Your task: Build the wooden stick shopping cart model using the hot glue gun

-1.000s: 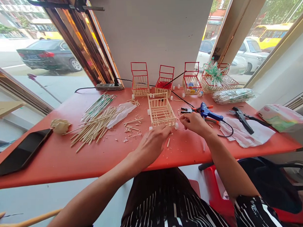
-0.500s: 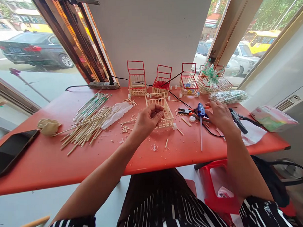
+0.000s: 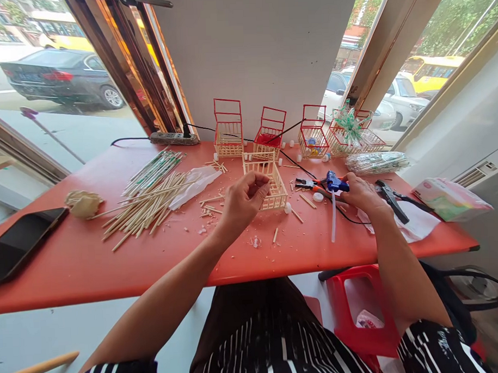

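Note:
My left hand [image 3: 243, 200] is closed in a pinch in front of a small wooden-stick cart [image 3: 277, 193]. Whatever its fingertips hold, if anything, is too small to make out. The cart stands on the table with a white wheel [image 3: 288, 208] at its near corner. Over on the right, my right hand [image 3: 363, 194] has its fingers around the handle of a blue glue gun [image 3: 334, 181]. A translucent glue stick [image 3: 333, 221] juts from the gun toward the table's front edge. Pliers with orange handles [image 3: 308, 183] lie beside the gun.
Finished carts with red handles [image 3: 228, 127] line the wall. Bare wooden sticks [image 3: 139, 215] and wrapped sticks [image 3: 154, 171] lie left, near a phone [image 3: 26, 246]. Black-handled pliers [image 3: 392, 200], a tissue box [image 3: 451, 198] and a black cord lie right. A power strip [image 3: 174, 138] sits at the back.
My right hand has closed around the glue gun's handle, and the gun has tilted slightly. My left hand keeps its pinch by the cart. The whole view has shifted a little.

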### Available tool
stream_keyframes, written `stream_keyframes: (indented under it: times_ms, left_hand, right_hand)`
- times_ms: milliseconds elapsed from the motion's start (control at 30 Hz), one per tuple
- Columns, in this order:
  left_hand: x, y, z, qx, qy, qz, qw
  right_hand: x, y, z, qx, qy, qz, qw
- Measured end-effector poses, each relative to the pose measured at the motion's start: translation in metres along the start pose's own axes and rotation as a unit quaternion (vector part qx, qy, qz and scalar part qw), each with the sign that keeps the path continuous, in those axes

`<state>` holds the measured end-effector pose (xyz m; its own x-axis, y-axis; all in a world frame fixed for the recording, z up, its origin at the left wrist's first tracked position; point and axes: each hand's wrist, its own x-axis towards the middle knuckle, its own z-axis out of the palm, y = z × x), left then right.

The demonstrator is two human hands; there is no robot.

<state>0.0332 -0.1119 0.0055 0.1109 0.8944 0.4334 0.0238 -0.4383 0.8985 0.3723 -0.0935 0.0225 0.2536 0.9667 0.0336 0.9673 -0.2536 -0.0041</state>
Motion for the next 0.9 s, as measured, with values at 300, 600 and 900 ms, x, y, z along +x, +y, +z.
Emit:
stream_keyframes:
  times_ms: [300,600,900]
  left_hand:
    - [0.000,-0.001,-0.002,0.004,0.019,0.018,1.000]
    - [0.009,0.004,-0.006,0.087,0.057,0.075,0.992]
    - [0.004,0.000,-0.009,0.037,0.070,0.083,0.993]
  right_hand:
    - [0.005,0.009,-0.003,0.309,0.301,0.062,0.900]
    - [-0.054,-0.078,-0.005,0.621,0.064,-0.201,0.755]
    - [-0.063,-0.065,-0.001,0.693,0.241,-0.134,0.666]
